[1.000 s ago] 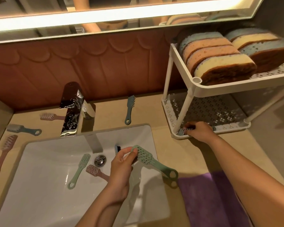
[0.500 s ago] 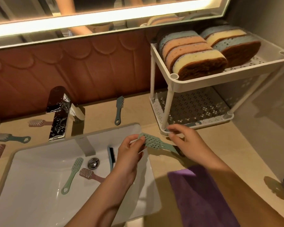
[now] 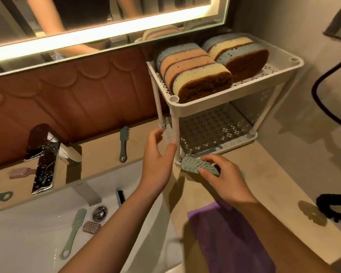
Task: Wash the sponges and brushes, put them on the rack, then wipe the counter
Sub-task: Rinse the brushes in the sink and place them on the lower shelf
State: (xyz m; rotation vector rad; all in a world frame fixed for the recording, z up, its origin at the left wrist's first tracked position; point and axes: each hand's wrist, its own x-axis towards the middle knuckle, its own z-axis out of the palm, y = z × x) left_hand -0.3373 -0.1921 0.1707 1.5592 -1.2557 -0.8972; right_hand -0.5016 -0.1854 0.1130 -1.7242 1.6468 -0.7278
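My right hand [image 3: 222,180] pinches a green brush [image 3: 191,164] by its head, just in front of the lower shelf of the white two-tier rack [image 3: 220,101]. My left hand [image 3: 158,164] hovers open beside the rack's front leg and holds nothing. A teal brush [image 3: 210,151] lies on the lower shelf's front edge. Several sponges [image 3: 195,73] stand on the top shelf. In the white sink [image 3: 28,243] lie a green brush [image 3: 73,231], a pink brush [image 3: 91,227] and a dark-bristled brush [image 3: 120,197].
A chrome tap [image 3: 41,158] stands behind the sink. Brushes lie on the beige counter: a teal one [image 3: 123,143] by the wall, a pink one [image 3: 21,173] and another teal one [image 3: 0,196] at the left. A purple cloth [image 3: 230,239] lies front right, a black scrunchie [image 3: 335,210] far right.
My left hand has let go of the green brush and opened. My right hand has taken it by the head and carried it to the rack's lower shelf. The view has shifted right.
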